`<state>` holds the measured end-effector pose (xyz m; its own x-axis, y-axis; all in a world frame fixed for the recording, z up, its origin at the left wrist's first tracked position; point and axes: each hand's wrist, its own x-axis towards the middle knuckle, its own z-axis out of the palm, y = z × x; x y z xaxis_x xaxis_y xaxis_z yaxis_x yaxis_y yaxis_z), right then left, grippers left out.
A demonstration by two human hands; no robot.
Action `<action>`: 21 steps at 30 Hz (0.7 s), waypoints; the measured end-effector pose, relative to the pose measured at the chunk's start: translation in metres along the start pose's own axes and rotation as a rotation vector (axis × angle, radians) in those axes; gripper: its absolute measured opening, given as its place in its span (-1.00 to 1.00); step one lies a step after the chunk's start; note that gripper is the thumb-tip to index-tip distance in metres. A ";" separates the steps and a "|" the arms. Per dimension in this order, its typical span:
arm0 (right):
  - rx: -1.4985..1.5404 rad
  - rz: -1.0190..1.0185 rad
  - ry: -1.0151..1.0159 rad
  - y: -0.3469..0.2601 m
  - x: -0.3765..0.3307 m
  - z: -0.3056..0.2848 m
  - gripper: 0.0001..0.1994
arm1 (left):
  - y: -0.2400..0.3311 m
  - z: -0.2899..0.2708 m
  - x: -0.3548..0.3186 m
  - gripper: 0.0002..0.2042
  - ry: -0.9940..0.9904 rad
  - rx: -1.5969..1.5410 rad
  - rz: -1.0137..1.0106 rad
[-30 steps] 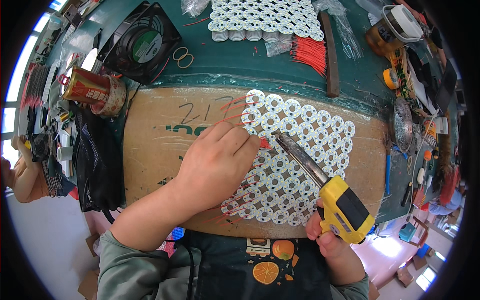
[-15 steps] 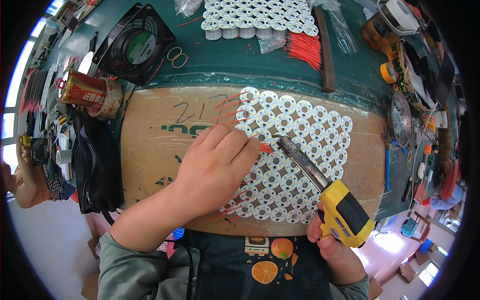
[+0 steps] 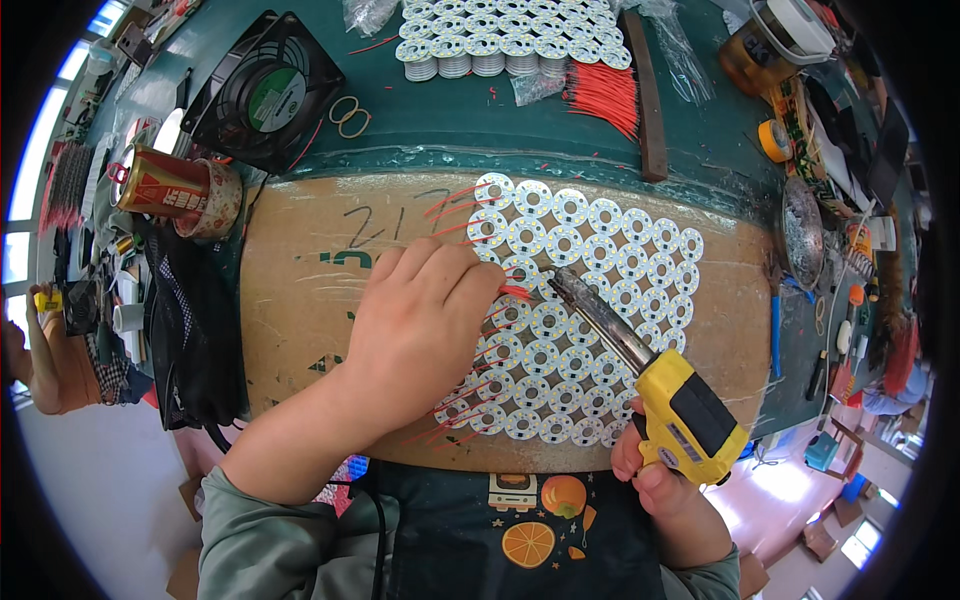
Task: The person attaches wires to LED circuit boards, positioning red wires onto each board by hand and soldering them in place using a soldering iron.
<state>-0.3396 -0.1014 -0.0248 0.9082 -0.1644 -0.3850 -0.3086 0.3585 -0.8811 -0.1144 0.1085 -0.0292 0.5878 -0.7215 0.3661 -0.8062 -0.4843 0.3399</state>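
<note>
Left hand (image 3: pixel 425 320) partly hides red wires (image 3: pixel 516 292); soldering iron (image 3: pixel 668 388) contact unclear.

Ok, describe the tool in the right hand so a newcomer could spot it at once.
Start at the big brown cardboard sheet, then the grid of white ring-shaped boards on it. At the grid's lower right corner, the right hand grips a gun-shaped tool, its tip over the boards. Unlike those flat white rings, it has a chunky yellow body, a black panel and a long metal barrel.
</note>
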 end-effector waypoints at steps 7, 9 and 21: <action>0.030 -0.010 0.003 0.002 0.000 0.000 -0.13 | 0.006 0.001 0.002 -0.84 -0.050 -0.009 -0.072; 0.047 -0.017 0.002 0.002 0.000 0.000 -0.13 | 0.007 0.000 0.001 -0.83 -0.057 -0.010 -0.081; 0.046 0.015 -0.022 -0.001 0.002 -0.001 -0.14 | 0.011 0.000 0.006 -0.84 -0.143 -0.008 -0.111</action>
<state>-0.3379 -0.1033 -0.0255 0.9096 -0.1391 -0.3914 -0.3091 0.4028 -0.8615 -0.1197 0.0988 -0.0235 0.6569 -0.7271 0.1995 -0.7362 -0.5613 0.3781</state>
